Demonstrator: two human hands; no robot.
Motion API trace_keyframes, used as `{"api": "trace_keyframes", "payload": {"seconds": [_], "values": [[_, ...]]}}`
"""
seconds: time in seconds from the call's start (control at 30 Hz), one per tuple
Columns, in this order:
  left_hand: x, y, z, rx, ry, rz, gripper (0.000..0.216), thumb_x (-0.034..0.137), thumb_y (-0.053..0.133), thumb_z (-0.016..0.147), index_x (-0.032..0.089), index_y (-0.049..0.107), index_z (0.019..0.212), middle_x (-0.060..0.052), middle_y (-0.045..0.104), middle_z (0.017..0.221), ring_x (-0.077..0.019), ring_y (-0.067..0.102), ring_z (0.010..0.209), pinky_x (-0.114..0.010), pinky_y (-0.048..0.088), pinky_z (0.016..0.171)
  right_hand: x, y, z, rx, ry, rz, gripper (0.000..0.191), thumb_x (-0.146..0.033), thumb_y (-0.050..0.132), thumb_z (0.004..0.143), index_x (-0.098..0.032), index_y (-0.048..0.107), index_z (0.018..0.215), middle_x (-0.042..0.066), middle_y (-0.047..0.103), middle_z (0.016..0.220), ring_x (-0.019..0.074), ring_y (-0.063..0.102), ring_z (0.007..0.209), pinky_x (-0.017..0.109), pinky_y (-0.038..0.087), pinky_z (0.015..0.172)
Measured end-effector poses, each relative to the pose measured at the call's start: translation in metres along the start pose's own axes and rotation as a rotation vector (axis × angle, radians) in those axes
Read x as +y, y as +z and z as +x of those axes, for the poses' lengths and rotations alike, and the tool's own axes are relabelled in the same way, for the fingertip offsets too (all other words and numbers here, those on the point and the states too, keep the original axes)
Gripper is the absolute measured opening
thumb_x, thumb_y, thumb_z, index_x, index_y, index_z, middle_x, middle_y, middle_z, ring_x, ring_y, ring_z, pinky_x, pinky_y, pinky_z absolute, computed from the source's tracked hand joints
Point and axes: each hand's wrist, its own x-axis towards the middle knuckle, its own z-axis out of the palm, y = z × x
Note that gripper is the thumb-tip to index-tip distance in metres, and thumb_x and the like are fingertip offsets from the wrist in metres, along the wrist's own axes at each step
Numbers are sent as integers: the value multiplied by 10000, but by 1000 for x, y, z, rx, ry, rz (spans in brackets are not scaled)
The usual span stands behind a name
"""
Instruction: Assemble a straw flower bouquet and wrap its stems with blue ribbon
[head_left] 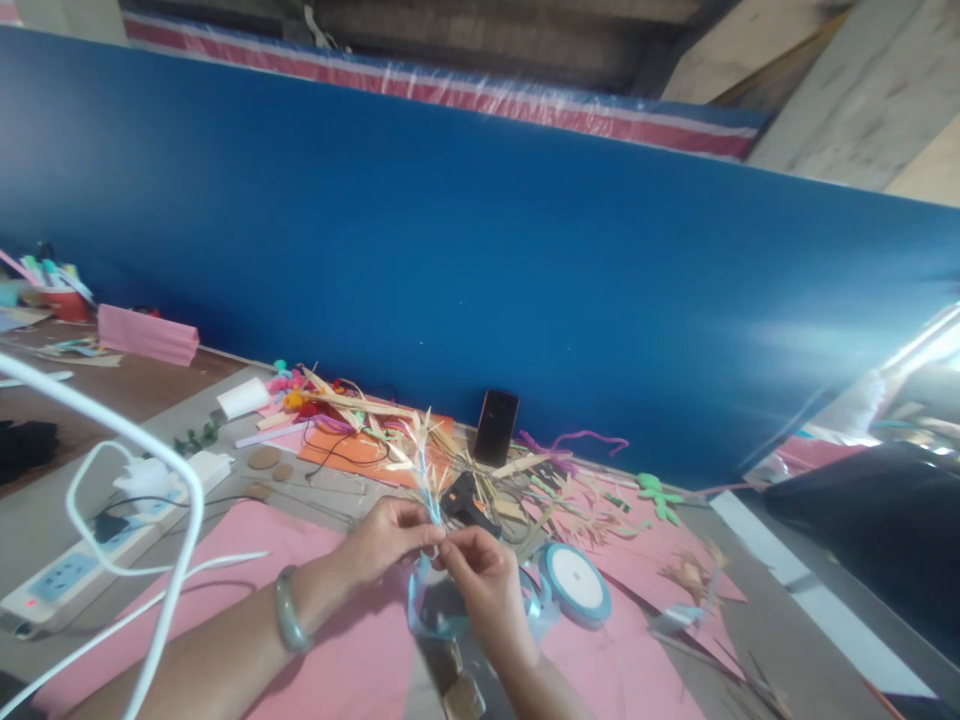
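Observation:
My left hand (390, 540), below a pale green bangle, pinches a thin stem bound in light blue ribbon. Pale straw-like pieces (416, 445) spread from the top of this stem, which stands nearly upright. Close against it, my right hand (484, 580) has thumb and finger closed at the stem's lower part. A loop of light blue ribbon (431, 628) hangs beneath both hands. The ribbon roll (576, 585), with a white centre, lies just right of my right hand. What exactly sits between the fingertips is partly hidden.
Behind my hands are a black tool with orange parts (466, 500) and a phone (495, 427) leaning on the blue partition (480, 250). Straw scraps and pink paper (337, 640) cover the table. A power strip (67, 575) and white cable (191, 520) lie left.

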Motion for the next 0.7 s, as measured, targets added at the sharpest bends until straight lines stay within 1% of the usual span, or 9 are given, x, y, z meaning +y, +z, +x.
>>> {"api": "trace_keyframes", "payload": {"seconds": [0.07,0.23,0.33,0.47,0.57,0.7], "values": [[-5,1,2,44,4,36,336,423,759,697,145,609,582,40,524,473,-74,404,425,-217,296,455,2,1,-2,55,-127,-165,270,-405,656,817,-175,669,676,23,674,580,147,551,519,251,404,517],[-14,5,2,138,22,53,369,464,777,662,141,618,578,24,556,497,-80,426,422,-220,307,445,13,0,-6,123,-417,-555,238,-276,550,900,-193,633,693,-8,591,558,148,525,534,270,373,553],[-16,10,-1,175,22,56,365,458,773,667,144,616,567,38,508,458,-85,423,419,-219,300,440,15,-3,-7,149,-614,-730,233,-234,533,917,-197,585,693,-10,560,566,156,524,555,286,348,578],[-18,15,-3,188,15,51,371,457,760,682,142,619,548,52,443,419,-79,379,408,-219,260,421,9,-6,-9,168,-851,-934,222,-163,518,929,-203,541,712,-20,532,552,154,488,531,307,301,590],[-21,16,-3,220,15,5,336,428,779,667,134,636,588,35,502,471,-76,389,437,-213,279,435,2,-6,-10,158,-959,-1059,212,-141,493,939,-201,542,742,-23,513,546,154,462,510,317,269,578],[-17,17,-4,205,40,-44,305,383,778,677,136,624,586,20,547,511,-88,445,490,-216,340,488,0,-8,-11,121,-986,-1139,224,-134,474,944,-203,532,739,-9,522,564,164,464,526,328,263,584]]}}
